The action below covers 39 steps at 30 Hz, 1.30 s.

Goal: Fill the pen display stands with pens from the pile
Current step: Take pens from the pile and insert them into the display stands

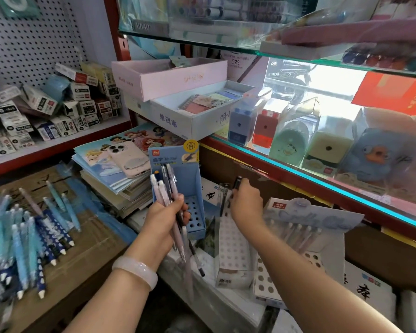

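Your left hand [165,216] is gripping a bundle of pens [169,195] before the blue display stand [178,188]. Your right hand [246,200] is pinching a dark pen [237,183] above the clear stand [233,246]; the pile [27,239] is lying at left.

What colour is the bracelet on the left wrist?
Pale translucent pink-white bracelet, seen in the head view.
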{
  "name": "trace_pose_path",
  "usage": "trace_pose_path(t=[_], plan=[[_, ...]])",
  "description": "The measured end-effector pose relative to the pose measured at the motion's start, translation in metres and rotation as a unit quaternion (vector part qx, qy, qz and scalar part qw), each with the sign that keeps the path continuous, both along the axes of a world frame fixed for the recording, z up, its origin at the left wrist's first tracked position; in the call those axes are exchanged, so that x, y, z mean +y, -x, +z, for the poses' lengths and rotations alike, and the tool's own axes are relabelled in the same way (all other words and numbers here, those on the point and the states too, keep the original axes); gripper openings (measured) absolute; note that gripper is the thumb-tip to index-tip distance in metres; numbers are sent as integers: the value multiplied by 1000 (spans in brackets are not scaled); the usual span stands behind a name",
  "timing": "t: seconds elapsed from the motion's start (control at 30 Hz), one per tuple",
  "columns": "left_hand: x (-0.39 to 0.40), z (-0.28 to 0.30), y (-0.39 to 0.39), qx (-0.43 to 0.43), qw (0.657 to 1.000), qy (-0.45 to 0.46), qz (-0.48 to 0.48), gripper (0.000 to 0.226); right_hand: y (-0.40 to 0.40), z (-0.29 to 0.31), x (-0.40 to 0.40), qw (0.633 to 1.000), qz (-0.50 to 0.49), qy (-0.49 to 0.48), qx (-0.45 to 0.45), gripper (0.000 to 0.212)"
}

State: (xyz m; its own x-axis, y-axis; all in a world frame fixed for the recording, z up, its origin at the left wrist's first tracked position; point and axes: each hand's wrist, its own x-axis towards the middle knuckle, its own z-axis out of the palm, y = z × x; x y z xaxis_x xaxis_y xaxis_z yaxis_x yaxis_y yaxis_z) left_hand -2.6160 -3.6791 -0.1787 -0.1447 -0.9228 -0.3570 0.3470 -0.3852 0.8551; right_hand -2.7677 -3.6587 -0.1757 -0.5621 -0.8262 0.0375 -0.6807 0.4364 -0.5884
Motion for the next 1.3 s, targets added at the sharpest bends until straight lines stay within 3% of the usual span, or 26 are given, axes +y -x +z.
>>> trace_pose_path(t=[0.5, 0.93, 1.3], plan=[[-5, -6, 4, 18, 1000, -14, 17, 10, 9, -16, -8, 1000, -4, -6, 4, 24], [-7, -6, -3, 17, 999, -12, 30, 11, -9, -25, -20, 990, 25, -110, 80, 27], [-1, -4, -6, 1, 1000, -7, 27, 8, -2, -27, -15, 996, -15, -92, 12, 22]])
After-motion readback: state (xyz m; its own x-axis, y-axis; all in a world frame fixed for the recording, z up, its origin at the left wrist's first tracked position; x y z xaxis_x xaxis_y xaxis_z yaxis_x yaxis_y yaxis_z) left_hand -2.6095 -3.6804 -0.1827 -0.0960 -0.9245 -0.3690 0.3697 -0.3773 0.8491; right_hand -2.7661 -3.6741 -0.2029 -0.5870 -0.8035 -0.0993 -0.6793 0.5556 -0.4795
